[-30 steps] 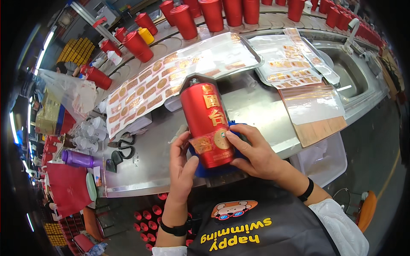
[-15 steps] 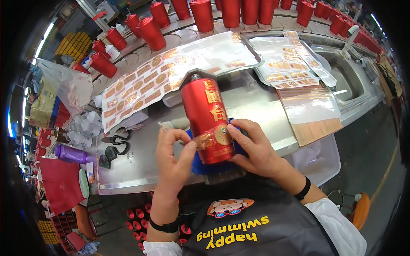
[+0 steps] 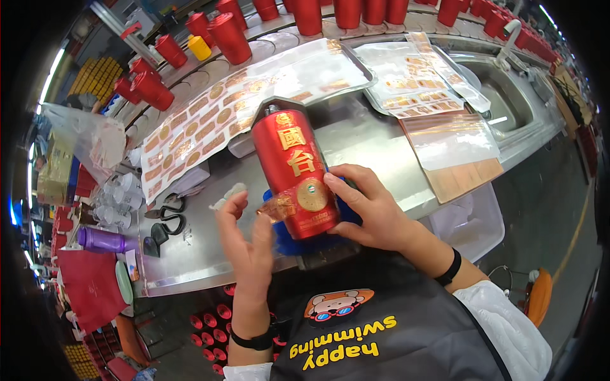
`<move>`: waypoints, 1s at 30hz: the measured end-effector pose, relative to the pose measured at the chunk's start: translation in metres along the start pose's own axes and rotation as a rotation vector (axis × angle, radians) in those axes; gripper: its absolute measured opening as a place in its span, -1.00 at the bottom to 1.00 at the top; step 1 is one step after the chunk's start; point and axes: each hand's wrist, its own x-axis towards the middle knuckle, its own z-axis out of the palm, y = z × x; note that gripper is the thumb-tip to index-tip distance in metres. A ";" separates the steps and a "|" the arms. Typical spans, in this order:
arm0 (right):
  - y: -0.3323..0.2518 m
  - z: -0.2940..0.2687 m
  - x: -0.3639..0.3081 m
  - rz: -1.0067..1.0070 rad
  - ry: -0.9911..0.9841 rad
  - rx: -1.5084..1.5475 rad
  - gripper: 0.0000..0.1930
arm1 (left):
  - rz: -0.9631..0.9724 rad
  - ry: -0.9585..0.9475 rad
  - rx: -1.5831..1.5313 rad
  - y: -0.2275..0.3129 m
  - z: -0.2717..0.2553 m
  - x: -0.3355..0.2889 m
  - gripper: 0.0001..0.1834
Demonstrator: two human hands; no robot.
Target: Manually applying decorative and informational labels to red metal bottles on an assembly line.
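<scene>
A red bottle [image 3: 289, 152] with gold lettering lies tilted in front of me, its neck in a dark angular holder [image 3: 277, 103] and its lower end over something blue [image 3: 286, 244]. My right hand [image 3: 375, 213] grips its lower right side. A clear decal film with a gold print [image 3: 277, 208] sticks out from the bottle's lower left side, beside a round gold emblem [image 3: 312, 195]. My left hand [image 3: 249, 244] is just left of that film, thumb and fingers apart and slightly blurred. Behind its fingers is a whitish cloth-like lump [image 3: 229, 195].
Decal sheets [image 3: 210, 124] lie across the metal table, with more on a tray [image 3: 413, 82] near a sink [image 3: 508, 101]. Black-handled scissors [image 3: 168, 209] and a purple container [image 3: 101, 239] are at left. Red bottles [image 3: 229, 38] line the conveyor behind, with a small yellow bottle [image 3: 199, 47].
My left thumb and finger have parted from a pinch at the film's edge, and the hand has moved slightly left. The bottle has shifted a little up and left. A yellow bottle has appeared behind.
</scene>
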 end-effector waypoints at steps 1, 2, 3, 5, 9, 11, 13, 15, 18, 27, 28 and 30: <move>0.001 0.001 -0.001 0.017 -0.002 0.005 -0.17 | 0.238 0.001 0.245 0.001 0.002 -0.002 -0.42; 0.002 0.002 -0.002 0.031 -0.008 0.013 -0.17 | 0.235 -0.005 0.243 0.005 0.007 -0.003 -0.42; 0.003 0.001 -0.003 0.037 -0.008 0.011 -0.17 | 0.200 -0.051 0.174 0.010 0.012 -0.002 -0.35; 0.004 0.000 -0.003 -0.024 -0.011 -0.043 -0.17 | 0.111 -0.081 0.008 0.008 0.026 0.000 -0.26; 0.002 0.000 0.002 -0.096 -0.001 -0.088 -0.19 | -0.011 -0.113 -0.190 0.008 0.036 0.006 -0.23; -0.001 0.001 0.006 -0.087 0.003 -0.060 -0.20 | -0.051 -0.122 -0.223 0.007 0.035 0.007 -0.24; 0.001 0.002 0.003 -0.063 -0.015 -0.047 -0.21 | -0.060 -0.131 -0.283 0.004 0.036 0.007 -0.25; 0.002 0.002 0.004 -0.057 -0.037 -0.025 -0.21 | -0.062 -0.122 -0.338 0.002 0.037 0.006 -0.25; 0.000 0.001 0.002 -0.038 -0.061 -0.021 -0.22 | -0.078 -0.097 -0.319 0.001 0.039 0.004 -0.24; 0.000 0.001 0.002 -0.047 -0.079 -0.022 -0.22 | -0.138 -0.151 -0.423 0.008 0.036 0.005 -0.20; -0.001 0.000 0.002 -0.031 -0.080 -0.017 -0.22 | -0.139 -0.152 -0.425 0.007 0.037 0.006 -0.20; -0.002 0.000 0.002 -0.018 -0.083 -0.011 -0.22 | -0.195 -0.101 -0.609 0.005 0.038 0.010 -0.23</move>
